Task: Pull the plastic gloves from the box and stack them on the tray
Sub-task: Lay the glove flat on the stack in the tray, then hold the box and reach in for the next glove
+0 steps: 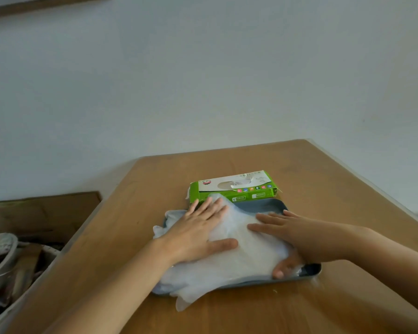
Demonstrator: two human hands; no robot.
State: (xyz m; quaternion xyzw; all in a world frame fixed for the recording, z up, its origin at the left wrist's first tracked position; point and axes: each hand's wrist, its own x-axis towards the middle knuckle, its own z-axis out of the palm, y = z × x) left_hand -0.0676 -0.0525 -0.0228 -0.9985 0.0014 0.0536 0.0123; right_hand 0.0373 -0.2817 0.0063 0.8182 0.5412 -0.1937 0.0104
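On the blue-grey tray [310, 270] lay the pile of clear plastic gloves [239, 260], spilling over the tray's left and near rims. The left hand [198, 235] pressed flat on the pile, fingers [210, 208] straight. The right hand [304, 237] lay toward the tray's right side, fingers likewise straight, its thumb showing through the plastic. The green box [232, 188] stood on the counter [299, 309] just behind the tray.

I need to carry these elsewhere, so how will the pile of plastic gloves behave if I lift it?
Probably floppy: the pile of plastic gloves drapes limply over the tray rim onto the table. Likely light and springy, since the left hand and right hand press it flat. Thin sheets may slide apart.
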